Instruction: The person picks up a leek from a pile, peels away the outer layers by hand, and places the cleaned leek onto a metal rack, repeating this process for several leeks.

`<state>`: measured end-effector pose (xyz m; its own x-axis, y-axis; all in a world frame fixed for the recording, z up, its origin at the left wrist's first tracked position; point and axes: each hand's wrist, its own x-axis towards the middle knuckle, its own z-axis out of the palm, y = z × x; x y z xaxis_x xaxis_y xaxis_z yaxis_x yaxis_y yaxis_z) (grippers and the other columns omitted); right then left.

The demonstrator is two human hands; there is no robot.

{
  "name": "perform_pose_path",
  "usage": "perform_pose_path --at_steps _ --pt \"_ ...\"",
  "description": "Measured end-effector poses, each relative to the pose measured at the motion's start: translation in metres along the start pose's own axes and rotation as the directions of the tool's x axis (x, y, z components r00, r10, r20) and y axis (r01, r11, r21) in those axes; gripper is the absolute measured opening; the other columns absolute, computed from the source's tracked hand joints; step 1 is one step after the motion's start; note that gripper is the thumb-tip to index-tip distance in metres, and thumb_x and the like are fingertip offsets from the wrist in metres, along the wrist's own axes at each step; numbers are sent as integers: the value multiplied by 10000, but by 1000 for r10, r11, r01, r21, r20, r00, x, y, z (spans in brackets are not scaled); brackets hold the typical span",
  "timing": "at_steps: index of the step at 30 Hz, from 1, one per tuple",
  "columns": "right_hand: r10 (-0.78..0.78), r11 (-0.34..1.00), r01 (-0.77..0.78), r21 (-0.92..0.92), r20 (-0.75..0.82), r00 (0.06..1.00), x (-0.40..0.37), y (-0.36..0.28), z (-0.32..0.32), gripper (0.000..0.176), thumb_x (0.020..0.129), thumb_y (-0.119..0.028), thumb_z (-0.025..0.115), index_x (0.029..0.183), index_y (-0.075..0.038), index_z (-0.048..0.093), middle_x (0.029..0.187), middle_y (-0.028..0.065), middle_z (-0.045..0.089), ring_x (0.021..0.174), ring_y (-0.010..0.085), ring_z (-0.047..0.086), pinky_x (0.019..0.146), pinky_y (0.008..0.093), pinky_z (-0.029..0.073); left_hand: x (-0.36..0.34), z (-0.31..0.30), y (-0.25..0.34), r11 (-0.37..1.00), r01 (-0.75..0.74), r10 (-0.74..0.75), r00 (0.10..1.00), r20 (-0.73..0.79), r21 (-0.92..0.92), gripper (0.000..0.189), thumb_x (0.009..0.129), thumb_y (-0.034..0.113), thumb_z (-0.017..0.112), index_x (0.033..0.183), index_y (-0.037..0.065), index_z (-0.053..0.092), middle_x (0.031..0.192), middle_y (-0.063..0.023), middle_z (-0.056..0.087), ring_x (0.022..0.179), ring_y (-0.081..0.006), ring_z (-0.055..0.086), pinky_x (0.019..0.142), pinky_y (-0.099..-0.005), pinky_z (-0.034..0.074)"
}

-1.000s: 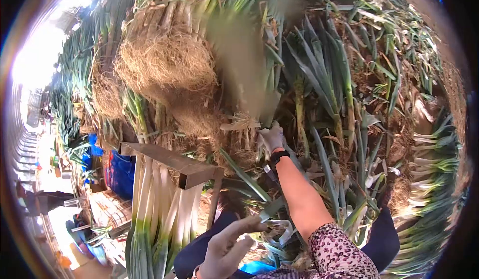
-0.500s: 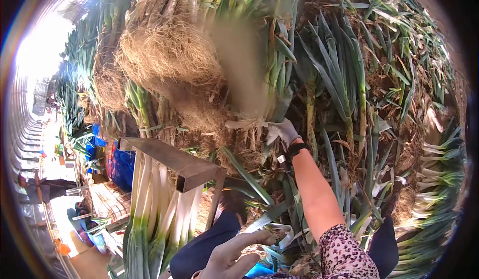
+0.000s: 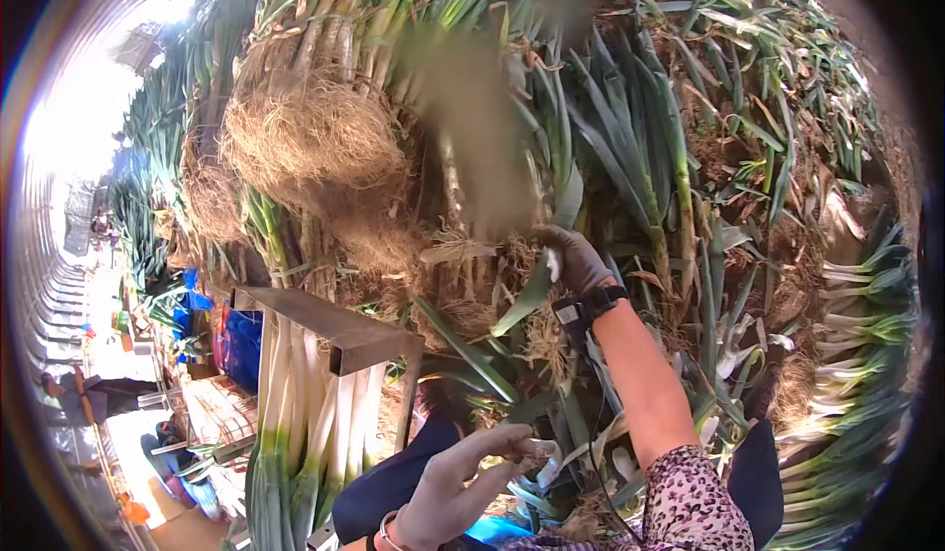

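Note:
My right hand (image 3: 579, 260), in a grey glove with a black band at the wrist, is curled round a leek (image 3: 532, 297) near the middle; a green leaf and roots hang by it, and the fingers partly hide the stem. Low in the view, my gloved left hand (image 3: 458, 487) has its thumb and fingers apart, with nothing between them. Pale scraps show just beyond its fingertips. Above and left of my right hand lies a large bundle of leeks with tangled brown roots (image 3: 310, 132).
A metal frame (image 3: 335, 323) stands left of centre, beside a bundle of white-stemmed leeks (image 3: 315, 403). A row of leeks (image 3: 851, 354) lies along the right side. Dry leaves and loose leeks (image 3: 630, 147) cover the ground ahead. Blue bags (image 3: 236, 339) lie farther left.
My right hand has turned and closed round a leek, and a leaf and roots now hang beside it. My left hand has shifted slightly up, its fingers still apart.

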<state>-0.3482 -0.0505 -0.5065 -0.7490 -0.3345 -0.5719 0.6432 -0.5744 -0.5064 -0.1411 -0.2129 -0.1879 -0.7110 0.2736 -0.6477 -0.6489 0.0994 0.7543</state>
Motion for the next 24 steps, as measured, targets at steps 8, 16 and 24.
perform_pose_path --at_steps 8,16,24 --pt "-8 989 23 146 -108 994 -207 -2 -25 316 859 -229 670 1115 -46 644 975 62 682 865 170 664 796 312 557 37 24 -37 967 -183 198 977 -76 175 373 924 73 587 1270 -60 544 1089 -115 683 1012 -134 621 894 -258 487" --pt "-57 950 61 -306 21 998 -338 15 16 294 833 -180 725 1065 -24 636 882 7 623 782 86 557 723 259 465 113 80 -41 999 36 -40 991 -125 -35 358 879 58 621 1210 -55 546 1043 -82 644 934 -133 611 817 -260 487" --pt "-333 778 323 -538 81 939 -431 -43 55 311 795 -136 771 1047 5 656 878 12 673 805 85 606 732 248 496 53 128 -14 797 -459 496 868 -7 -393 360 910 72 568 1256 -27 545 1092 -70 658 899 -140 645 808 -276 524"
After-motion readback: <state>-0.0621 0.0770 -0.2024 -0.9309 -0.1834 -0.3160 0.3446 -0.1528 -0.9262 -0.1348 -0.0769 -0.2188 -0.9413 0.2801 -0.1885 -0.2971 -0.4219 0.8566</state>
